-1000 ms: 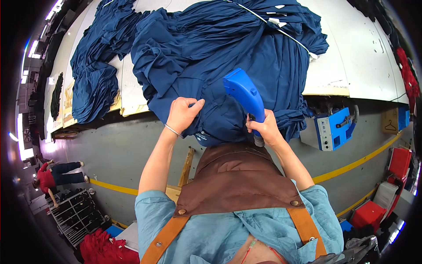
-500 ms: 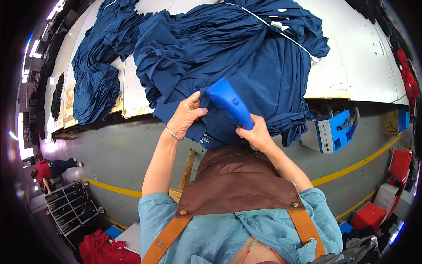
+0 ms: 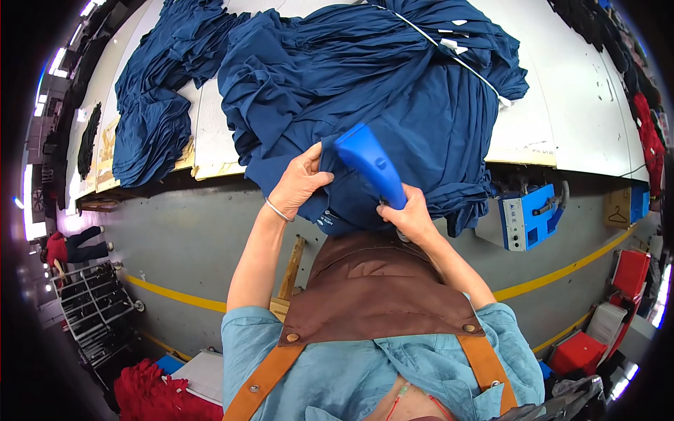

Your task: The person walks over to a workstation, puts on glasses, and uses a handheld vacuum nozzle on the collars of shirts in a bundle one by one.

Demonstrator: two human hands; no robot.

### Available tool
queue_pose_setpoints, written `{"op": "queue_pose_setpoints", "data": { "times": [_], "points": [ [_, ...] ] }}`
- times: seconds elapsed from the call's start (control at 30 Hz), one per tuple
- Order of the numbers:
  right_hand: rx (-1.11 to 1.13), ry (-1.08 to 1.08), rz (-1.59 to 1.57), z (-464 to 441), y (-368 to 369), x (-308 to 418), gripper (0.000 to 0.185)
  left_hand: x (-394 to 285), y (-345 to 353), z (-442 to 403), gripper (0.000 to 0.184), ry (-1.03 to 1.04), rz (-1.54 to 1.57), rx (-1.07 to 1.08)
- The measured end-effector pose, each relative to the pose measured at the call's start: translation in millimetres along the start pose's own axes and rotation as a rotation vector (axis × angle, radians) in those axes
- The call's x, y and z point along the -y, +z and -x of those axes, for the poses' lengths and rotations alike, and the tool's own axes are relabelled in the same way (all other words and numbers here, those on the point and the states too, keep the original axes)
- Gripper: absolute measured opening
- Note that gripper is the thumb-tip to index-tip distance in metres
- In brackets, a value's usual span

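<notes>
Here, left fingers (image 3: 314, 168) pinching navy-blue cloth garments (image 3: 421, 140), right fingers (image 3: 401, 206) wrapped around a blue plastic handheld tool (image 3: 372, 165), white table (image 3: 523, 133) beneath the garments.

A person (image 3: 74, 247) in a red top stands by a wire cart (image 3: 97, 309) at the far left, above red cloth (image 3: 158, 394). On the right, a red box (image 3: 578, 353) sits near a yellow floor line (image 3: 551, 271), and a cardboard box (image 3: 617, 208) bears a hanger mark.
</notes>
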State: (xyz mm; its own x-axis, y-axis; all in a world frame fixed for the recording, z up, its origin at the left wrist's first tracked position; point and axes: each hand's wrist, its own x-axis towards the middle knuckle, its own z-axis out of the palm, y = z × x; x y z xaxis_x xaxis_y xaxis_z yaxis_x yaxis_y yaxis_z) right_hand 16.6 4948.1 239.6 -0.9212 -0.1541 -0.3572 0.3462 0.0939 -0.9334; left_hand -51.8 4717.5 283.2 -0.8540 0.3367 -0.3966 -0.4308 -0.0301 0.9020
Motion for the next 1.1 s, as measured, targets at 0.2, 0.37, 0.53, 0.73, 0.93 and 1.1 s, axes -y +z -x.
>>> {"op": "queue_pose_setpoints", "data": {
  "times": [0.2,0.37,0.53,0.73,0.93,1.1],
  "points": [
    [0.020,0.001,0.017,6,-5,2,0.009,22,-52,-3,0.054,0.222,-0.269,-0.151],
    [-0.046,0.047,-0.140,10,-19,-1,0.009,-35,-146,56,0.034,0.580,-0.092,-0.916],
    [-0.037,0.058,-0.200,11,-28,-17,0.010,0,-68,72,0.025,0.347,-0.906,-0.562],
    [0.085,0.066,-0.089,18,-25,-19,0.010,73,1,49,0.027,0.701,-1.418,-0.550],
    [0.156,0.041,-0.016,27,-17,-4,0.010,71,2,54,0.022,0.397,-0.699,-0.457],
    [0.166,0.006,-0.038,26,-17,2,0.012,58,20,44,0.016,0.442,-0.325,-0.447]
  ]
}}
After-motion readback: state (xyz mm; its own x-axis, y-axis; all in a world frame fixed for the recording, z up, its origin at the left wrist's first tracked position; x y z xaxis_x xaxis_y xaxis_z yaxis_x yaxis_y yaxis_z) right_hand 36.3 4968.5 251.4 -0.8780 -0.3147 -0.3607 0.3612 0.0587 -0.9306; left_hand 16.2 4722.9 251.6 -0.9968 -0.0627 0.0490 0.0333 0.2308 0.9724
